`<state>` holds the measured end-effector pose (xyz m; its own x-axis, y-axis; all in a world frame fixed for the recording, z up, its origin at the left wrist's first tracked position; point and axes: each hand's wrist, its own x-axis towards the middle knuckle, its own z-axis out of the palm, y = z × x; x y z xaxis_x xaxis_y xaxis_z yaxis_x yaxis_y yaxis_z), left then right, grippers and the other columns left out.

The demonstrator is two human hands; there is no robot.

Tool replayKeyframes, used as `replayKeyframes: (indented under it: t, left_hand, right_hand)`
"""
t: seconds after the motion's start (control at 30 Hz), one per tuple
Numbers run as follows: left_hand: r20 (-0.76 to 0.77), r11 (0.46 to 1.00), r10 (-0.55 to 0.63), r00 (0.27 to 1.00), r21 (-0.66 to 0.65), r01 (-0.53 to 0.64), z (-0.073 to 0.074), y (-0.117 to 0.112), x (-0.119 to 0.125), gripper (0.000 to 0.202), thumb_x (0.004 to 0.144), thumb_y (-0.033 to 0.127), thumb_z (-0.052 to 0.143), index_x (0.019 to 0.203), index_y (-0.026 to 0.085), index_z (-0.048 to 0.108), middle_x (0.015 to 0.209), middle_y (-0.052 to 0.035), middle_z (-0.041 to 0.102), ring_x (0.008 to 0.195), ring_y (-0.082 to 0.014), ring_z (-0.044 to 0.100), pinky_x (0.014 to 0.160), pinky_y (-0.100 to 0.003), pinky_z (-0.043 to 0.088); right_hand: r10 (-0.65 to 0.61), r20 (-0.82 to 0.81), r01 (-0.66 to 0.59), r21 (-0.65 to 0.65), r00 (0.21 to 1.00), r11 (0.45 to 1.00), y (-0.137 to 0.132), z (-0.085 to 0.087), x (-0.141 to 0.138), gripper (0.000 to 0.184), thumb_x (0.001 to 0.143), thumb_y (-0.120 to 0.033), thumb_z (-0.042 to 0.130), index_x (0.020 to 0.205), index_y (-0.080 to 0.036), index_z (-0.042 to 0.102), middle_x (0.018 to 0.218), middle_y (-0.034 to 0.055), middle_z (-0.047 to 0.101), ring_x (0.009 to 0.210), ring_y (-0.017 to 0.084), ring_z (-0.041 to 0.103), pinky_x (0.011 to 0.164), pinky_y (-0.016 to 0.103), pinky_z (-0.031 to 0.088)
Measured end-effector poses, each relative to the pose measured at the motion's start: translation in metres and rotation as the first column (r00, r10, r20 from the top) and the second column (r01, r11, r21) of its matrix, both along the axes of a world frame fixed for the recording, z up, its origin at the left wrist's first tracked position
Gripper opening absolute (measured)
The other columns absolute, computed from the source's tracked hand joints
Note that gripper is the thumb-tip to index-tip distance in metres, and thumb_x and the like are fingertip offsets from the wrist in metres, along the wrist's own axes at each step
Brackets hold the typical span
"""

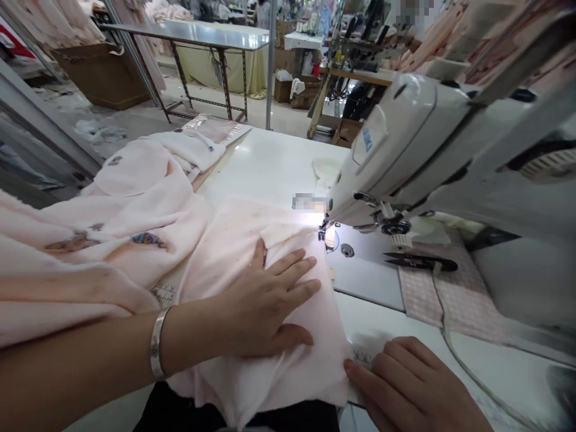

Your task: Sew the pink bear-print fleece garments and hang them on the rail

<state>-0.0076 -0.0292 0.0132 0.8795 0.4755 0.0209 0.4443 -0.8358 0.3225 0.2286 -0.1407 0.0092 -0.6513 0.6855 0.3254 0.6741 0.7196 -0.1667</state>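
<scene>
A pale pink piece of soft fabric [315,366] lies on the white sewing table, its far right edge under the lit presser foot [321,233] of a sewing machine [396,138]. My left hand [265,306], with a silver bangle [156,345] on its wrist, rests flat on the fabric, fingers spread, just left of the foot. At the cloth's near right edge, my right hand [405,384] has its fingers curled and a fingertip on the border. The thumb is hidden, but the hand appears closed on that edge.
Black thread snips [420,261] with a cord lie on the machine bed, by a pink checked cloth [450,288]. Printed pink fabric [135,240] is heaped at left. Beyond stand a metal-topped table [193,35] and a cardboard box [101,75].
</scene>
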Motion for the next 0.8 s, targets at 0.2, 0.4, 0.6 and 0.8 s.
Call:
replayKeyframes:
  t: [0.2, 0.4, 0.6, 0.8]
  left_hand:
    - [0.043, 0.989, -0.124, 0.991, 0.084, 0.120, -0.002, 0.062, -0.003, 0.069, 0.086, 0.063, 0.045, 0.137, 0.017, 0.041, 0.147, -0.0171, 0.033, 0.138, -0.0327, 0.026, 0.110, -0.059, 0.012]
    - [0.047, 0.962, -0.244, 0.969, 0.138, 0.235, -0.003, 0.125, 0.006, 0.066, 0.084, 0.062, 0.048, 0.134, 0.018, 0.046, 0.146, -0.0154, 0.035, 0.137, -0.0294, 0.028, 0.109, -0.048, 0.022]
    - [0.002, 0.954, -0.249, 0.969, 0.175, 0.244, -0.004, 0.174, 0.020, 0.069, 0.082, 0.060, 0.054, 0.135, 0.017, 0.045, 0.146, -0.0142, 0.037, 0.137, -0.0280, 0.028, 0.109, -0.042, 0.022]
    - [-0.074, 0.940, -0.206, 0.976, 0.262, 0.219, -0.003, 0.218, 0.025, 0.063, 0.087, 0.054, 0.047, 0.138, 0.017, 0.041, 0.149, -0.0136, 0.031, 0.137, -0.0286, 0.028, 0.108, -0.047, 0.019]
  right_hand:
    - [0.048, 0.088, -0.053, 0.058, 0.995, 0.997, 0.042, -0.002, 0.001, 0.021, 0.087, -0.006, 0.045, 0.095, -0.013, 0.063, 0.063, 0.0004, 0.050, 0.061, 0.016, 0.040, 0.064, 0.033, 0.028]
    - [0.038, 0.132, -0.050, 0.092, 0.990, 0.994, 0.089, -0.006, 0.010, 0.023, 0.091, -0.012, 0.042, 0.100, -0.016, 0.063, 0.066, 0.0006, 0.053, 0.062, 0.016, 0.045, 0.064, 0.031, 0.032]
    - [-0.089, 0.107, 0.080, 0.083, 0.990, 0.993, 0.125, -0.011, 0.010, 0.020, 0.091, -0.022, 0.046, 0.100, -0.021, 0.064, 0.067, 0.0004, 0.055, 0.061, 0.013, 0.051, 0.059, 0.025, 0.038]
    - [-0.114, 0.062, 0.107, 0.116, 0.991, 0.987, 0.134, -0.017, 0.006, 0.020, 0.090, -0.015, 0.047, 0.101, -0.019, 0.062, 0.066, 0.0002, 0.055, 0.064, 0.013, 0.055, 0.062, 0.025, 0.041]
